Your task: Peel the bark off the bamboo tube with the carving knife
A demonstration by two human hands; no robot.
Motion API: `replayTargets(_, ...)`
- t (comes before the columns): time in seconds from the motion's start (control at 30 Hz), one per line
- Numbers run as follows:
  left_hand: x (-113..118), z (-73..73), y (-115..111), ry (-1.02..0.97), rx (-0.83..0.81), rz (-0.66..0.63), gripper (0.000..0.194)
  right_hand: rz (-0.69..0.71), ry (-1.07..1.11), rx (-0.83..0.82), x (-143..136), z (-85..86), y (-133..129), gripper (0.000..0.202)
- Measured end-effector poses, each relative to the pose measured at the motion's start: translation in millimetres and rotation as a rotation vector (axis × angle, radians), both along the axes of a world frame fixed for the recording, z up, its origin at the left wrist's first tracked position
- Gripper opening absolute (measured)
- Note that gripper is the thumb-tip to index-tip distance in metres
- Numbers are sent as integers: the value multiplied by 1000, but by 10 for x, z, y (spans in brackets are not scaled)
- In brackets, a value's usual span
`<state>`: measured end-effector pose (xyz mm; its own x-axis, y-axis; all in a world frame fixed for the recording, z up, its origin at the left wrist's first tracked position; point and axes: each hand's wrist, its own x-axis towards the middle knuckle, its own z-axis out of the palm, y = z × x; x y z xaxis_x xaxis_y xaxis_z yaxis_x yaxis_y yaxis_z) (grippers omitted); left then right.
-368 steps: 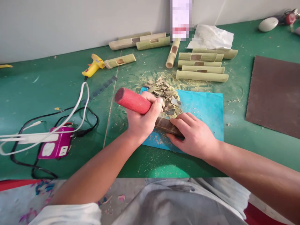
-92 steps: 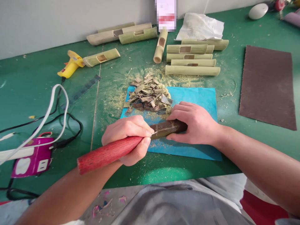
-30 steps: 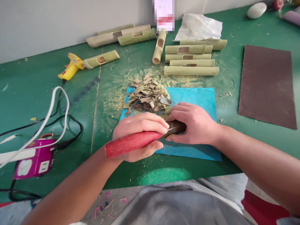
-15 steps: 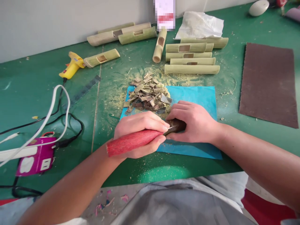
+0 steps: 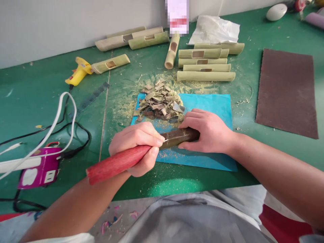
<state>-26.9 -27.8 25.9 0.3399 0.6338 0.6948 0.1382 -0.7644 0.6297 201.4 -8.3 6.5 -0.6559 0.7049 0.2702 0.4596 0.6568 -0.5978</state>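
Observation:
My left hand (image 5: pixel 136 145) is closed round a red-handled tool (image 5: pixel 113 163), its thin metal tip touching a dark brown bamboo tube (image 5: pixel 174 136). Thin pale marks show across the top of the tube. My right hand (image 5: pixel 207 131) grips the tube's right end, fingers over the far side and thumb on the near side. The tube lies over a blue sheet (image 5: pixel 207 162). Behind my hands, a pile of bamboo chips (image 5: pixel 162 103) rests partly on that sheet, with yellowish dust around it.
Several cut bamboo tubes (image 5: pixel 206 76) lie at the back of the green table (image 5: pixel 141 189). A yellow glue gun (image 5: pixel 79 72), cables and a purple power block (image 5: pixel 42 168) are at left. A brown sheet (image 5: pixel 287 94) lies at right, a white bag (image 5: pixel 215 29) behind.
My left hand has moved left and slightly down with the red-handled tool, uncovering more of the dark tube. My right hand stays on the tube's right end.

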Motion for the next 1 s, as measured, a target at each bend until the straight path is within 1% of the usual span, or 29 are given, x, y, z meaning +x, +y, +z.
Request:
replayTargets(0.1,-21,-54,-13,-20,3,4,7,-2,-4,2,0,3,-1,32)
replayTargets(0.23,-61,-129,-41,-44,-28,51,6,-7,3,-6,3,10,-6,30)
replayTargets(0.33,-79,-160,-40,-50,-29,57,7,-7,7,-20,4,18,-5,31)
replayTargets(0.47,-81,-167,0,-111,-33,28,12,-7,3,-29,-1,24,0,31)
replayTargets(0.6,-71,-152,28,-87,-66,4,17,-8,10,-25,-2,19,0,30)
replayTargets(0.7,-61,-136,28,-54,-66,9,15,-14,15,-21,-1,15,0,29)
replayTargets(1.0,-55,-149,3,-106,-39,44,13,-12,8,-28,-2,30,2,30)
